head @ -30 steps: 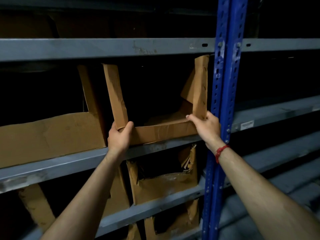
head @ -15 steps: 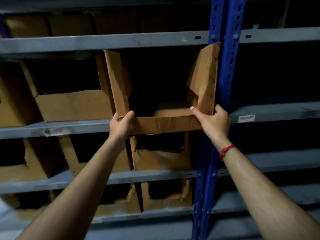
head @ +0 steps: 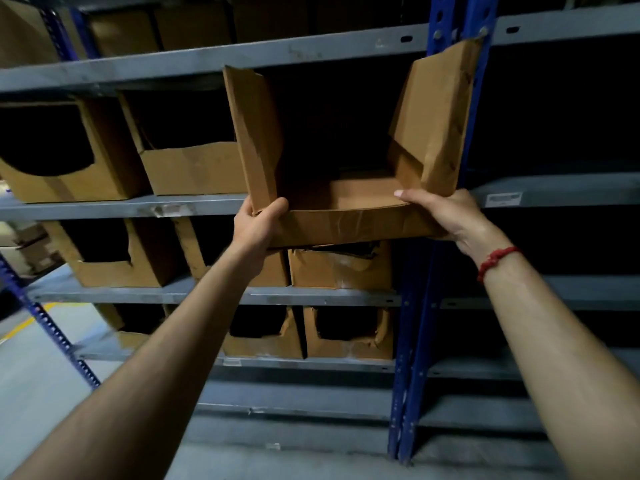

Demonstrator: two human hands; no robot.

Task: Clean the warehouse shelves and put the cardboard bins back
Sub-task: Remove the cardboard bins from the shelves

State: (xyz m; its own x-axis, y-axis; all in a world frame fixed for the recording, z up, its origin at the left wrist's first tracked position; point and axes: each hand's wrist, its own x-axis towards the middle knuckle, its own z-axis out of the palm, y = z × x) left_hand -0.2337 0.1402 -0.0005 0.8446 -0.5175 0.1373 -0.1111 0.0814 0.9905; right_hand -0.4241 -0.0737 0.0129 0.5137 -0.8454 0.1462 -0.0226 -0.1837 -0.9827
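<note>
Head view, looking up at the racking, with places given against the blue post (head: 410,341) that splits the shelving. Farthest left of the post, grey floor (head: 31,393) shows with a yellow line (head: 20,329) across it. On the shelf (head: 114,207) that meets the post at hand height, a bin with a rounded cut-out (head: 69,185) stands well left of the post. A low-fronted bin (head: 194,169) stands between that one and the post.

Nearer the post, the left hand (head: 256,226) grips the front left corner of the cardboard bin (head: 346,226). Its thumb is hooked over the low front wall and its fingers are curled round the outside of the corner. The cardboard bin sits just left of the post at that shelf's level, and its front wall hides the shelf edge. Whether its base rests on the shelf cannot be told. Its two tall side flaps stand up, the left one ragged along the top, the right one creased and overlapping the post. Below it, still left of the post, a torn bin (head: 341,271) sits on the next shelf down.

The right hand (head: 446,216) grips the front right corner, in front of the post, with its thumb laid along the top of the front wall and its fingers tucked underneath. A red bracelet (head: 497,259) circles that wrist, just right of the post. Further right of the post, a white label (head: 503,199) is stuck on the shelf edge.
</note>
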